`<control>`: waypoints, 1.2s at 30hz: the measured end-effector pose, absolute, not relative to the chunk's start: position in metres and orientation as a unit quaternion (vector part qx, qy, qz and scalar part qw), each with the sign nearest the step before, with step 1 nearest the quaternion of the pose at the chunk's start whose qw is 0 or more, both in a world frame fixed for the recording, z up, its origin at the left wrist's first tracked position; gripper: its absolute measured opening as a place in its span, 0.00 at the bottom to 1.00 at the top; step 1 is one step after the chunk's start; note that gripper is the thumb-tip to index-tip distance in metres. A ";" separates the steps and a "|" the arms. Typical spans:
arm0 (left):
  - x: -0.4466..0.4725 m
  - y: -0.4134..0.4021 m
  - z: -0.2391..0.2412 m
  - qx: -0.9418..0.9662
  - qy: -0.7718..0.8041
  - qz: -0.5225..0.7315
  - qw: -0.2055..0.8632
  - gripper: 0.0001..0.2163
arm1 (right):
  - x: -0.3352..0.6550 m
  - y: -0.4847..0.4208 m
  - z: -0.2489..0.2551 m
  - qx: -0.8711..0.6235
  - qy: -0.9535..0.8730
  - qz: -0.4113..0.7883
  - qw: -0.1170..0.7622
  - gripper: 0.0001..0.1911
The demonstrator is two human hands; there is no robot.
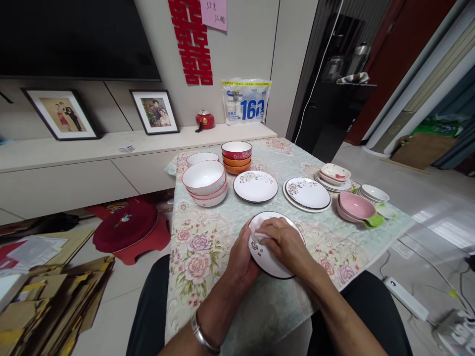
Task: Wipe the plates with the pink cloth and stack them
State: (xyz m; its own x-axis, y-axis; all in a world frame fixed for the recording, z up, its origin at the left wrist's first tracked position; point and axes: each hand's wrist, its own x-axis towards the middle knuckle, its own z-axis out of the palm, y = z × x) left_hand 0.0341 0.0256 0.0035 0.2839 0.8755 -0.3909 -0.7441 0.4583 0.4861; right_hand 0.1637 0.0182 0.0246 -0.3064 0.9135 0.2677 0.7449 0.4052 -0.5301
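A white plate (276, 262) with a dark rim and brown flower print is held near the front of the table. My left hand (242, 254) grips its left edge, fingers partly hidden beneath it. Pressed on the plate's upper left face is a white tissue (259, 226), bunched under the closed fingers of my right hand (284, 242). Just beyond lies a similar plate (256, 187). To its right, another patterned plate (308, 193) rests on a white plate. White bowls with red rims (204, 179) are stacked at the left.
Behind stand orange and red bowls (236, 160). Pink bowls (356, 206), small white dishes (374, 194) and square bowls (335, 173) sit at the right. A flowered tablecloth (200, 267) covers the table. On the cabinet are a red pot (205, 121) and a plastic pack (247, 101).
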 end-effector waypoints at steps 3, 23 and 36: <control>0.033 0.026 0.004 0.102 0.326 0.506 0.792 0.18 | 0.164 0.009 0.038 -0.438 -0.822 0.263 0.252 0.11; 0.022 0.025 0.013 0.110 0.362 0.524 0.763 0.18 | 0.251 0.009 0.010 -0.670 -0.650 0.099 0.344 0.13; 0.020 0.029 0.022 0.066 0.300 0.558 0.771 0.22 | 0.237 -0.001 0.034 -0.538 -0.591 0.439 0.411 0.19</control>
